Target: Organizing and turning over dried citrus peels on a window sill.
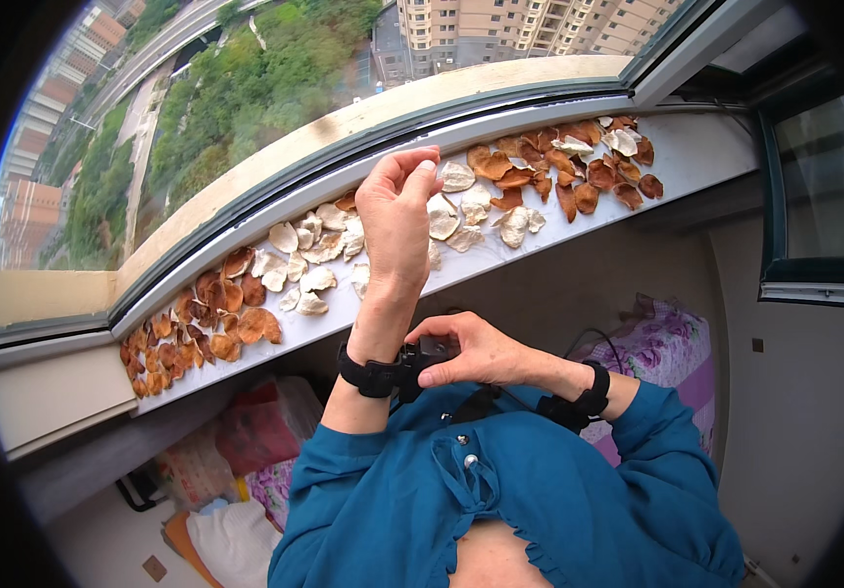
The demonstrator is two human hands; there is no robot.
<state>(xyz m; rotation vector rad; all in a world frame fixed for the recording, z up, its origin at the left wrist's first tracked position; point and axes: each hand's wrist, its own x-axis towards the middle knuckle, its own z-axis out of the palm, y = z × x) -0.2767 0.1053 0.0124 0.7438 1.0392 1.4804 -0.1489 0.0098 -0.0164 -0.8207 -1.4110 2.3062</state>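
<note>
My left hand (pixel 397 213) is raised over the windowsill, its fingers loosely curled and a little apart from the thumb, with nothing visible in it. A black strap (pixel 367 373) circles my left wrist and carries a small black device (pixel 422 360). Thumb and fingers of my right hand (pixel 484 351) grip that device. On the marble-look sill (pixel 459 268) lie dried citrus peels, some brown-orange (pixel 256 325) and some with the pale pith side up (pixel 516 224). My left hand and forearm cover part of the pale group.
A window frame (pixel 304 175) runs along the sill's far side, with buildings and trees far below. At right an open window sash (pixel 819 184) juts inward. Below the sill are a floral purple cover (pixel 676 338), plastic bags (pixel 245 441) and a white cloth (pixel 234 540).
</note>
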